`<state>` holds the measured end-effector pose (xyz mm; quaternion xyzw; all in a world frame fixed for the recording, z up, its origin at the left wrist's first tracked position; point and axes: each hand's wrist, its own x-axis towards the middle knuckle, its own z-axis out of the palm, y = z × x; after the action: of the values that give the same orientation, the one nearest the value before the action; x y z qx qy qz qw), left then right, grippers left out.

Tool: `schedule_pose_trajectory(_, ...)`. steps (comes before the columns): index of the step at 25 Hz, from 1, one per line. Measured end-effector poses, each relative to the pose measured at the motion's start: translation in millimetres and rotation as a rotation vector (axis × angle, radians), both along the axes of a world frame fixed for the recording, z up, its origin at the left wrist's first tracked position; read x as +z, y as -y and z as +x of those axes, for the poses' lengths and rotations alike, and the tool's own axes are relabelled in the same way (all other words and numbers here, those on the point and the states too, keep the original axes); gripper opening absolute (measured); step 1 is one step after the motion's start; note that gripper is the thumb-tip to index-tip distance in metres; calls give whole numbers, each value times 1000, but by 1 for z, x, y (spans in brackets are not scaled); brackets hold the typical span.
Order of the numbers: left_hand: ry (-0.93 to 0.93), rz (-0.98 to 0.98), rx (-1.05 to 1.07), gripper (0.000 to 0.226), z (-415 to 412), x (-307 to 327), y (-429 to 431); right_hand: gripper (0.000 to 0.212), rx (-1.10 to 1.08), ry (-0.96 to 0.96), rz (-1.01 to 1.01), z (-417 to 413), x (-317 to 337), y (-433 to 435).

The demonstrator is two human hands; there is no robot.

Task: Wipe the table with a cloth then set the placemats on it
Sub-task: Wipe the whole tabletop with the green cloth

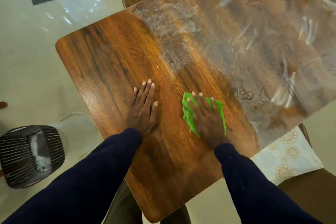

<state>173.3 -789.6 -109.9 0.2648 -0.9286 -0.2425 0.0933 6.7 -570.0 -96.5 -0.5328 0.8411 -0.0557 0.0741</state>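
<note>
the right hand [207, 120] pressed flat on a crumpled green cloth [189, 114] on the glossy brown wooden desk [112, 56]; the left hand [143, 107] rested flat, holding nothing. near half looked clean, far half smeared; no placemats laid.

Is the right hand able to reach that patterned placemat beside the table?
Probably yes: the placemat lies close to the right hand, nothing between, though that hand presses a green cloth.
</note>
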Motion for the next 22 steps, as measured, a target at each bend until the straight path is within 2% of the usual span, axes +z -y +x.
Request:
schedule_pose_trajectory(3, -27, 57, 56, 57, 9, 0, 5, 58, -456, 8, -73, -6, 2, 70)
schedule_pose_trajectory(4, -13, 65, 98, 58, 15, -1, 7, 59, -525, 24, -88, 3, 3, 95)
schedule_pose_trajectory(5, 8, 64, 148, 61, 25, -3, 11, 59, -482, 47, -77, 17, 2, 112)
schedule_pose_trajectory(7, 38, 32, 185, 61, 50, -3, 20, 55, -176, 39, -28, 46, -3, 115)
schedule_pose_trajectory(9, 53, -48, 106, 58, 77, -4, 29, 59, 38, 33, -10, 51, -5, 92)
schedule_pose_trajectory(10, 59, -86, 57, 58, 90, -4, 34, 57, 30, 20, -24, 42, -3, 87)
schedule_pose_trajectory(14, 65, -98, -8, 60, 111, -13, 48, 54, -308, 24, -66, 27, 1, 131)
schedule_pose_trajectory(16, 44, -71, 0, 59, 112, -15, 49, 54, -236, 17, -87, 54, 1, 151)
schedule_pose_trajectory(18, 14, -61, 1, 56, 111, -12, 48, 56, -56, 38, -70, 95, -3, 142)
schedule_pose_trajectory(22, -16, -70, -11, 52, 111, -9, 45, 67, 186, 60, 2, 171, -10, 62)
